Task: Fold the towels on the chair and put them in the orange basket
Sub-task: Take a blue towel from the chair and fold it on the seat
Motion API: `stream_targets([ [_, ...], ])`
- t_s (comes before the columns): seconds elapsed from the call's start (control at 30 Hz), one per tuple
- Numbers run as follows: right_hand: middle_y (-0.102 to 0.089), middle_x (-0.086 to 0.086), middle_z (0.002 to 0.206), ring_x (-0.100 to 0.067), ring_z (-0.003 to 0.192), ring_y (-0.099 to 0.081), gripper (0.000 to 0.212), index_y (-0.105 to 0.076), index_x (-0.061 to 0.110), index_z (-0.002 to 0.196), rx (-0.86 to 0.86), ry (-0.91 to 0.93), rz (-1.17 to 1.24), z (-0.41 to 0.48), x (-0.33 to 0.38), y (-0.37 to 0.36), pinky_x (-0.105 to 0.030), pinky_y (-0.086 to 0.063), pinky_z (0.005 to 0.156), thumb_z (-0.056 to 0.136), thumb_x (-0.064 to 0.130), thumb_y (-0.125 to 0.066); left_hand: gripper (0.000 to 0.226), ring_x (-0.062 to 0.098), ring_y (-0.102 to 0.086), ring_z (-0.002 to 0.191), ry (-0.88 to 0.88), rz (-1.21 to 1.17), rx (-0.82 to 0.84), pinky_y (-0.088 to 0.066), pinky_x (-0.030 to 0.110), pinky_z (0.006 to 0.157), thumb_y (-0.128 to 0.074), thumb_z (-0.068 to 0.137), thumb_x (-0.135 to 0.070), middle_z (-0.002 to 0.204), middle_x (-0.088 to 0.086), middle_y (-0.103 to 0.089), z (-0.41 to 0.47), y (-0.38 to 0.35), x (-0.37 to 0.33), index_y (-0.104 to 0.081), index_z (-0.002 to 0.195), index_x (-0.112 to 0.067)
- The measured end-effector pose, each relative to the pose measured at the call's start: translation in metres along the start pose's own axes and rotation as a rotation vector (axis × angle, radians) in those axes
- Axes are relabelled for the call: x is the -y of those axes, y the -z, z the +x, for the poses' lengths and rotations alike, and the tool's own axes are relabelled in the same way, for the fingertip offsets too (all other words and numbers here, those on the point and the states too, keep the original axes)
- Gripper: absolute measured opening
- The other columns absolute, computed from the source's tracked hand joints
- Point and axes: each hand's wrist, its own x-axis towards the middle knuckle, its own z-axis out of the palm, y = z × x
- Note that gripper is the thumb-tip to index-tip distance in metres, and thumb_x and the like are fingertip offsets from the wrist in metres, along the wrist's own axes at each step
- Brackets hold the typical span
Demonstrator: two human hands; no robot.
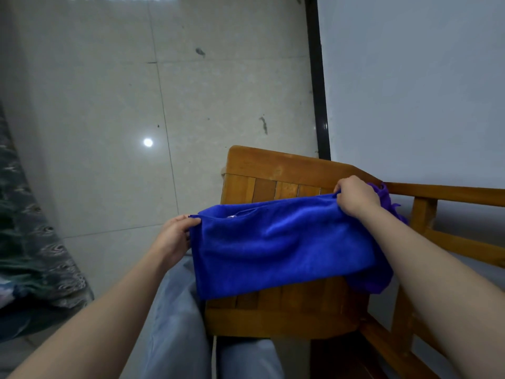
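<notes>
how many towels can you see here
2. A blue towel is stretched between the left hand and right hand over the chair. A purple towel shows behind the right hand. More may be hidden underneath.

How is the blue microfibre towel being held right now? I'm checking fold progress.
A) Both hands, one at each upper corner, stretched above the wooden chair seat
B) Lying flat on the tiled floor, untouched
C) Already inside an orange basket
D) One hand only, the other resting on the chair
A: the left hand and right hand each pinch an upper corner of the blue microfibre towel, spread above the wooden chair.
</notes>
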Motion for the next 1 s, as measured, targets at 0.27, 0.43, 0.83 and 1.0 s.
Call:
stream_targets([
  [0.27,-0.054,-0.013,0.119,-0.028,0.103,-0.055,0.023,-0.063,0.005,0.107,-0.123,0.124,0.154,-0.039,-0.02,0.008,-0.032,-0.043,0.082,0.094,0.007,-0.045,0.022,0.006,-0.063,0.056,-0.27,0.027,-0.064,-0.052,0.016,0.057,-0.05,0.084,0.011,0.055,-0.004,-0.067,-0.046,0.01,-0.014,-0.058,0.073,-0.006],
  [0.43,-0.06,-0.01,0.117,-0.026,0.103,-0.057,0.022,-0.062,0.007,0.109,-0.167,0.196,0.268,-0.077,-0.028,-0.004,-0.031,-0.043,0.081,0.094,0.008,-0.046,0.02,0.022,-0.057,0.075,-0.409,0.142,-0.119,-0.047,0.029,0.074,-0.054,0.082,0.011,0.078,0.011,-0.064,-0.079,0.019,-0.016,-0.063,0.078,-0.006],
  [0.83,-0.062,-0.007,0.099,-0.025,0.097,-0.049,0.015,-0.06,0.007,0.093,-0.393,0.373,0.172,-0.055,0.03,-0.004,-0.033,-0.035,0.081,0.087,0.004,-0.046,0.022,0.018,-0.055,0.071,-0.397,0.086,-0.232,-0.046,0.029,0.07,-0.054,0.085,0.006,0.076,0.008,-0.062,-0.069,0.017,-0.012,-0.063,0.076,-0.011],
  [1.0,-0.06,-0.009,0.104,-0.026,0.097,-0.047,0.018,-0.055,0.012,0.102,-0.221,0.115,0.116,-0.018,0.04,0.002,-0.036,-0.034,0.088,0.093,0.01,-0.04,0.021,0.019,-0.055,0.073,-0.35,0.078,-0.261,-0.046,0.029,0.07,-0.055,0.084,0.006,0.075,0.008,-0.062,-0.052,0.026,-0.016,-0.063,0.075,-0.011],
])
